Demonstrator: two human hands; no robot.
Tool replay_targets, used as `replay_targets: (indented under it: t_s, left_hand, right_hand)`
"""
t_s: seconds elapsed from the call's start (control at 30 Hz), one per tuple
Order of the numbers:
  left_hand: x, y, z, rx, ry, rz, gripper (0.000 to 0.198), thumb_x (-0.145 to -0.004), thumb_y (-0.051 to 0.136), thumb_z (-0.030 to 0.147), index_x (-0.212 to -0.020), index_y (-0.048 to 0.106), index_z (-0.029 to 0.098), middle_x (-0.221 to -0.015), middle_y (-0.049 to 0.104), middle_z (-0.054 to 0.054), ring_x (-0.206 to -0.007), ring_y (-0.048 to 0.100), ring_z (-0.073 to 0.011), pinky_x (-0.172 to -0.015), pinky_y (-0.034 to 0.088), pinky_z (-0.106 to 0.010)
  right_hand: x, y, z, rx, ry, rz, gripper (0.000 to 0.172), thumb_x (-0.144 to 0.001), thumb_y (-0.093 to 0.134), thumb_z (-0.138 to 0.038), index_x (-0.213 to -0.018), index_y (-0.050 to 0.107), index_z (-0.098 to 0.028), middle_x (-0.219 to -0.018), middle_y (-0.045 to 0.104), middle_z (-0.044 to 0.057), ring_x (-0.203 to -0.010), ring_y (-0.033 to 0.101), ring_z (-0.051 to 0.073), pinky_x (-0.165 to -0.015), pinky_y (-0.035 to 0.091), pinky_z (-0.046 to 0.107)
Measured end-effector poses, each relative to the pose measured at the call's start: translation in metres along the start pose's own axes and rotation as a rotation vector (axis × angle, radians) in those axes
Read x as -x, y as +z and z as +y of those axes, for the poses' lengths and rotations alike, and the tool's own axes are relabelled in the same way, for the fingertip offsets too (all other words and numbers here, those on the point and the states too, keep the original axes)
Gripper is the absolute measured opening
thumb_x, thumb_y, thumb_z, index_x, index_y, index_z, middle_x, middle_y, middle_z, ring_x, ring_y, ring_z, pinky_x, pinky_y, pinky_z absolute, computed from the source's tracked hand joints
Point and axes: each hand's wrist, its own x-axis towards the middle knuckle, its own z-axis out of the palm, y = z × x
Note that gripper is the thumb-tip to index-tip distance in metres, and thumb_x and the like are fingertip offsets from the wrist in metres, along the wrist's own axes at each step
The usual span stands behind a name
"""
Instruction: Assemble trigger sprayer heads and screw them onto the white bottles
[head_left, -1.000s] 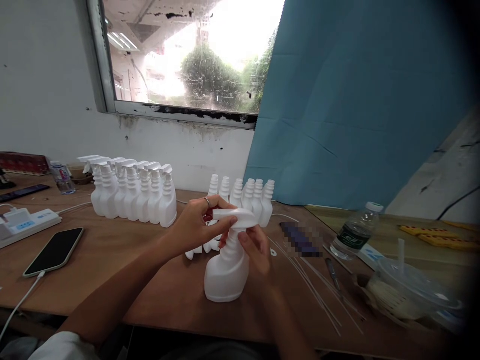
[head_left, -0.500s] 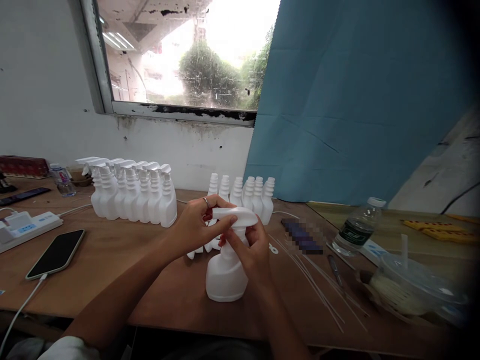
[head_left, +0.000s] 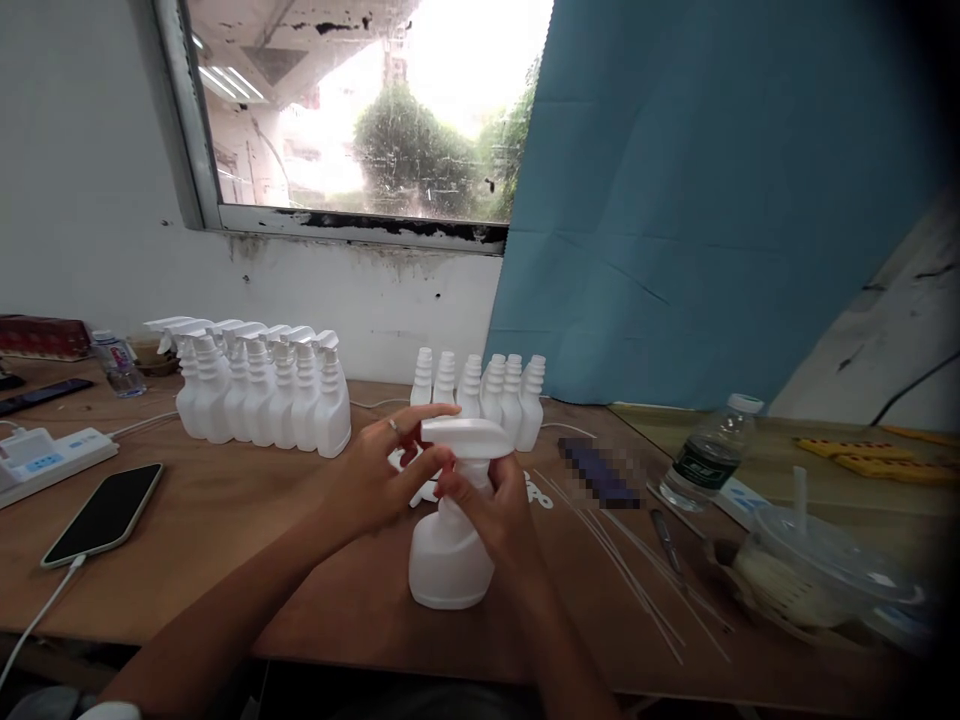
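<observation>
A white spray bottle (head_left: 452, 565) stands upright on the table before me, its white trigger head (head_left: 469, 438) on top with the nozzle pointing left. My right hand (head_left: 502, 510) wraps round the neck just under the head, thumb in front. My left hand (head_left: 394, 465) is at the nozzle end, index finger and thumb apart on either side of it; whether a fingertip touches the head I cannot tell. Behind my hands lie loose white plastic parts (head_left: 537, 492), partly hidden. Farther back stand several white bottles (head_left: 531, 415) with bare ribbed necks.
At the back left is a row of white bottles with trigger heads (head_left: 330, 415). A phone (head_left: 105, 512) charges near a power strip (head_left: 71, 455). To the right lie thin white tubes (head_left: 622, 565), a knife (head_left: 664, 540), a water bottle (head_left: 705, 465) and a lidded cup (head_left: 802, 575).
My left thumb has come down off the trigger head and the left fingers have spread away from it. My right hand keeps its hold on the neck. The view has shifted slightly.
</observation>
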Motion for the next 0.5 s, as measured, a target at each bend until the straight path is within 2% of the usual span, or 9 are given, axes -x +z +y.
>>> replay_targets:
  t_s: [0.07,0.17,0.27,0.33,0.37,0.43,0.5]
  left_hand:
    - [0.017,0.001,-0.012,0.066,-0.016,0.029,0.039,-0.097,0.047,0.045,-0.127,0.056,0.022,-0.092,0.064,-0.004,-0.074,0.058,-0.0137,-0.069,0.047,-0.026]
    - [0.046,0.004,-0.032,0.174,-0.104,0.018,0.040,-0.098,0.039,0.048,-0.126,0.051,0.021,-0.102,0.064,-0.007,-0.073,0.058,-0.0142,-0.069,0.048,-0.028]
    - [0.070,0.014,-0.043,0.095,-0.198,-0.137,0.056,-0.082,0.064,0.055,-0.127,0.050,0.025,-0.098,0.066,-0.007,-0.079,0.060,-0.0202,-0.072,0.050,-0.033]
    - [0.081,0.022,-0.045,-0.021,-0.288,-0.265,0.073,-0.067,0.080,0.048,-0.131,0.049,0.030,-0.094,0.068,-0.004,-0.080,0.063,-0.0241,-0.072,0.051,-0.035]
    - [0.084,0.026,-0.045,-0.074,-0.337,-0.303,0.076,-0.065,0.082,0.044,-0.132,0.048,0.032,-0.091,0.069,-0.003,-0.078,0.064,-0.0247,-0.072,0.051,-0.036]
    - [0.085,0.029,-0.046,-0.151,-0.389,-0.323,0.069,-0.070,0.078,0.040,-0.133,0.049,0.032,-0.089,0.070,-0.001,-0.073,0.065,-0.0234,-0.071,0.052,-0.035]
    - [0.080,0.025,-0.048,-0.237,-0.352,-0.283,0.059,-0.076,0.073,0.040,-0.130,0.051,0.030,-0.093,0.071,-0.002,-0.070,0.065,-0.0209,-0.068,0.051,-0.032]
  right_hand:
    - [-0.003,0.004,-0.002,0.163,0.038,0.059,0.039,-0.061,0.084,-0.043,-0.084,0.064,-0.018,-0.070,0.067,0.001,-0.064,0.064,0.019,-0.057,0.051,0.029]
    - [-0.006,0.010,-0.003,0.344,-0.003,0.160,0.028,-0.063,0.080,-0.038,-0.073,0.064,-0.017,-0.062,0.065,0.000,-0.059,0.062,0.019,-0.054,0.049,0.028]
    - [-0.005,0.011,-0.002,0.400,-0.015,0.200,0.022,-0.065,0.077,-0.034,-0.068,0.062,-0.018,-0.058,0.064,0.000,-0.055,0.061,0.019,-0.049,0.047,0.028]
    - [-0.003,0.009,0.000,0.332,0.038,0.149,0.027,-0.065,0.079,-0.039,-0.068,0.061,-0.018,-0.060,0.065,0.001,-0.057,0.062,0.020,-0.052,0.049,0.029]
    - [-0.002,0.006,0.001,0.264,0.073,0.104,0.030,-0.066,0.080,-0.042,-0.070,0.062,-0.018,-0.062,0.067,0.002,-0.059,0.064,0.021,-0.054,0.051,0.030]
    - [-0.001,-0.001,0.003,0.104,0.109,0.018,0.035,-0.069,0.079,-0.047,-0.081,0.064,-0.018,-0.074,0.071,0.005,-0.070,0.068,0.023,-0.064,0.055,0.034]
    - [-0.003,-0.012,0.006,-0.012,0.050,-0.014,0.041,-0.074,0.075,-0.049,-0.099,0.064,-0.018,-0.096,0.073,0.009,-0.089,0.069,0.026,-0.078,0.055,0.038]
